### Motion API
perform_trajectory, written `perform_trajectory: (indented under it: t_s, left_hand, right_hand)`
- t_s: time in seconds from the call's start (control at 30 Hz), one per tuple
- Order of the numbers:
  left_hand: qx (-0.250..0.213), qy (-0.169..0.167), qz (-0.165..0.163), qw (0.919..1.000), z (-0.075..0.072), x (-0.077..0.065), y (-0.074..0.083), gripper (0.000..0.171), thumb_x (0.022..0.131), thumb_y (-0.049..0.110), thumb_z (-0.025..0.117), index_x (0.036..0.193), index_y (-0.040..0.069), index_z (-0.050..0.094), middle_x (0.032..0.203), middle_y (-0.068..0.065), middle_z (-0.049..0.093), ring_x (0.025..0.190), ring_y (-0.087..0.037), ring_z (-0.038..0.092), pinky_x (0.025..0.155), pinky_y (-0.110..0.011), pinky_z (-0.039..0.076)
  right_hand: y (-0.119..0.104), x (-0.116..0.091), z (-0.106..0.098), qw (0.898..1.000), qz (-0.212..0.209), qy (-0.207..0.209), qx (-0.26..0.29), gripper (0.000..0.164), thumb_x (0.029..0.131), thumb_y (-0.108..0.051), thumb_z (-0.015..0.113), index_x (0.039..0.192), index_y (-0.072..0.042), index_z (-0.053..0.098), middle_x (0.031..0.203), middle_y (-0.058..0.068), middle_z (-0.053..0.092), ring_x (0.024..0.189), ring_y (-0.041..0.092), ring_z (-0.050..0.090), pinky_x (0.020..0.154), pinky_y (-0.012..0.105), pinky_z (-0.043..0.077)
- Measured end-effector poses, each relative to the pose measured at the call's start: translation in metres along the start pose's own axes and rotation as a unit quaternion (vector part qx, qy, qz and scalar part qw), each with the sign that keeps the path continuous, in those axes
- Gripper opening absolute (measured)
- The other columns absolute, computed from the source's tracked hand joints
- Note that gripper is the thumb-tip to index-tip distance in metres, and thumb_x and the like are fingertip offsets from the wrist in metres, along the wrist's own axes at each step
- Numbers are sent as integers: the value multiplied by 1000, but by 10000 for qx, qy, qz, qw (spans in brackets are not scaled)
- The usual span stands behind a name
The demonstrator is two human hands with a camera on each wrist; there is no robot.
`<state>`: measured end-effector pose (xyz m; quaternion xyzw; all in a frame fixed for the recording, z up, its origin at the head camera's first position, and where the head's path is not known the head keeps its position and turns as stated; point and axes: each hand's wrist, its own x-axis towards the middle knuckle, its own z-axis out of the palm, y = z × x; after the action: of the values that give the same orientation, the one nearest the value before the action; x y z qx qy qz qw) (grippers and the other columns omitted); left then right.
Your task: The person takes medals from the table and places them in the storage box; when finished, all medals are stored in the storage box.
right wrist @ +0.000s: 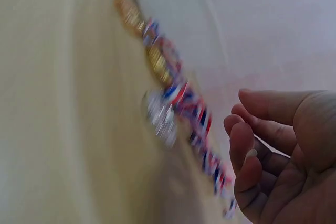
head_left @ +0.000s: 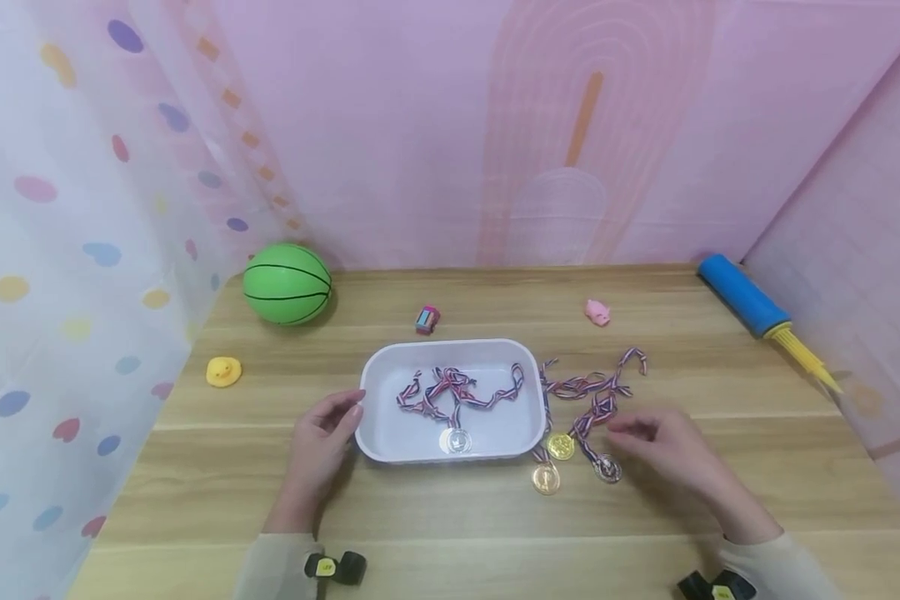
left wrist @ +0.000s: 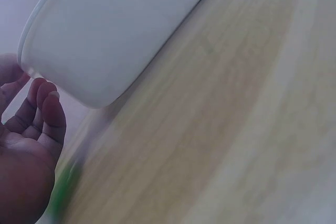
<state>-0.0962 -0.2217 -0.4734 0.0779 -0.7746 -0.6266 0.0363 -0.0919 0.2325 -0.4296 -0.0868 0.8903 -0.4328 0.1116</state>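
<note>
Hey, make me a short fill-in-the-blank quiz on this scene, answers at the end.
The hand touching the white tray is the person's ____ one.
The medal lying inside the white tray is ____ in colour.
Outside the white tray, ____ medals are visible.
The ball is coloured ____.

Missing words: left; silver; three; green.

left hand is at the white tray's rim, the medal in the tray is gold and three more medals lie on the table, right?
The medal in the white tray is silver-coloured, not gold, as the head view shows. The left hand is at the tray's rim, and three more medals lie on the table.
</note>
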Motion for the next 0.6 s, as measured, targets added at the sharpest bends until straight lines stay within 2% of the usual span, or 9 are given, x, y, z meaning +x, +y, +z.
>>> perform_trajectory:
  t_s: [0.1,0.2,0.37,0.6]
  left_hand:
    - [-70,24,57,10000,1,1,-1,31,95,21,62,121,4,62,120,-11,60,103,-17,57,82,-18,50]
    - [-97,62,111,9999,1,1,-3,30,94,19,62,120,3,62,118,-12,60,100,-15,58,80,-18,51]
    - [-60,65,151,9998,2,2,-3,31,94,20,63,120,4,62,117,-10,60,99,-15,58,79,-19,52]
    - [-96,111,137,9998,3,1,-3,30,94,18,62,120,3,62,116,-11,61,98,-14,59,79,-19,52]
  right_hand:
    - [16,-6,-3,9999,95,-35,-46,24,83,-16,74,104,-4,71,93,3,71,78,17,64,65,26,53]
    - [25,-8,-3,9998,5,-148,-167,28,82,-19,75,105,-5,70,93,2,71,81,14,64,70,24,53]
    - [34,-7,2,9991,-181,-371,-62,34,81,-21,76,108,-3,69,90,0,68,80,13,63,71,25,53]
    - [37,-7,12,9990,-65,-436,61,43,78,-29,79,111,-3,68,89,0,67,79,14,61,69,25,52]
